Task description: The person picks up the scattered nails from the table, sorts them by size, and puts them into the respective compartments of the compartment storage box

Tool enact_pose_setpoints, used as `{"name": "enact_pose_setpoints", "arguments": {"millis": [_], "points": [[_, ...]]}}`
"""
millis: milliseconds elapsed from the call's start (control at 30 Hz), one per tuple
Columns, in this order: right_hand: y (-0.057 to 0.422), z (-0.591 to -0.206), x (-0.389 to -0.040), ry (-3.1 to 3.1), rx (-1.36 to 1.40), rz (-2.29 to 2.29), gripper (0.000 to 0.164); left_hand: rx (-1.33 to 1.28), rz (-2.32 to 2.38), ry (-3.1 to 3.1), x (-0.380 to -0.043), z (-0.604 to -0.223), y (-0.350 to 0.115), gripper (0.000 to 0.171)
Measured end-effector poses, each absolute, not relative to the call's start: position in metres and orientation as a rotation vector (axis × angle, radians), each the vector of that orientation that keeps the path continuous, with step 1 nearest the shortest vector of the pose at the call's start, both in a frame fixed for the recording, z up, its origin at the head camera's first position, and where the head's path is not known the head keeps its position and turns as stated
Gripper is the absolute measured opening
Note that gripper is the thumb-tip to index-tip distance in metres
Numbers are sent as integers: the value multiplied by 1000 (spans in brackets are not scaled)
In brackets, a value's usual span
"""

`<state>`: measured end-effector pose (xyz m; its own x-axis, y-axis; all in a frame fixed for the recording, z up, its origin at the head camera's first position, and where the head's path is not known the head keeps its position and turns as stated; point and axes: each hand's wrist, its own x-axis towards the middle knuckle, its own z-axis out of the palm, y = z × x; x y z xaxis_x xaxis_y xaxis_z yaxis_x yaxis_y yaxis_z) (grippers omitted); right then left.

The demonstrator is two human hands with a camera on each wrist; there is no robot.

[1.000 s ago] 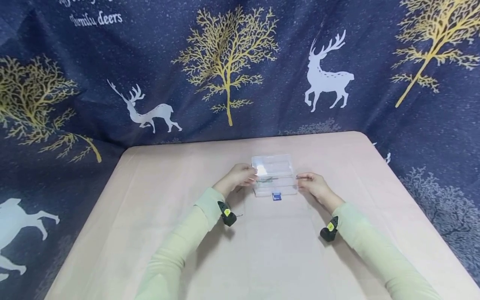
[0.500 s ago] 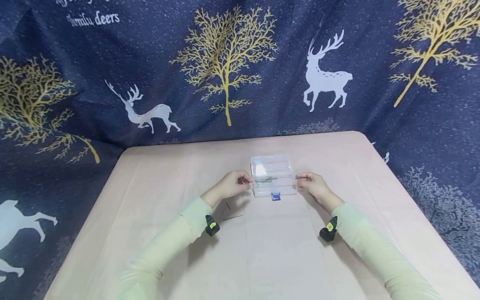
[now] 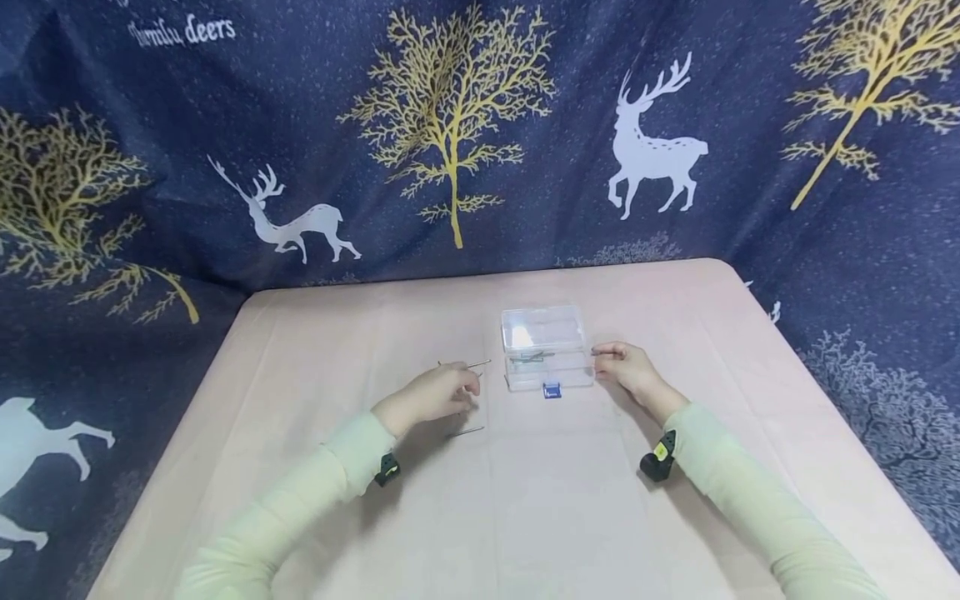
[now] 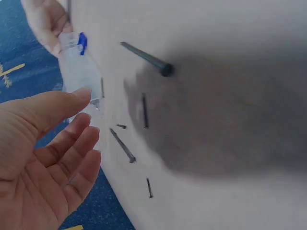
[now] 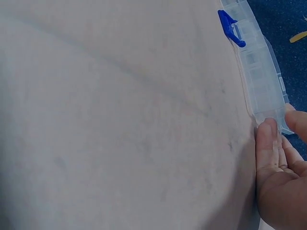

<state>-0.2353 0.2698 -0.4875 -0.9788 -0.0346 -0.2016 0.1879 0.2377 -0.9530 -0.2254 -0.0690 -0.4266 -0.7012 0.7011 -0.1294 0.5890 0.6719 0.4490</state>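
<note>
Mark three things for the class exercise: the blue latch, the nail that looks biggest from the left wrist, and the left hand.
Blue latch [image 3: 552,391]: head view, middle of its face.
Nail [image 4: 146,57]: left wrist view, middle of its shaft.
Left hand [image 3: 429,396]: head view, back of the hand.

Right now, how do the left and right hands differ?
The left hand looks empty; the right hand grips the clear box. The left hand hangs apart from the box, near loose nails; the right hand sits at the box's right end. Both have pale green sleeves.
</note>
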Motion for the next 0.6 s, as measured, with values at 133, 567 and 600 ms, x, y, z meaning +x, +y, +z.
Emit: {"name": "enact_pose_setpoints", "arguments": {"millis": [133, 567, 600], "points": [[268, -487, -236, 2330, 155, -1818, 41, 1087, 458, 2619, -222, -431, -76, 10], [269, -487, -237, 2319, 157, -1817, 42, 1184, 390, 2692, -229, -452, -88, 10], [269, -487, -237, 2322, 155, -1815, 42, 1206, 384, 2697, -230, -452, -87, 10]]}}
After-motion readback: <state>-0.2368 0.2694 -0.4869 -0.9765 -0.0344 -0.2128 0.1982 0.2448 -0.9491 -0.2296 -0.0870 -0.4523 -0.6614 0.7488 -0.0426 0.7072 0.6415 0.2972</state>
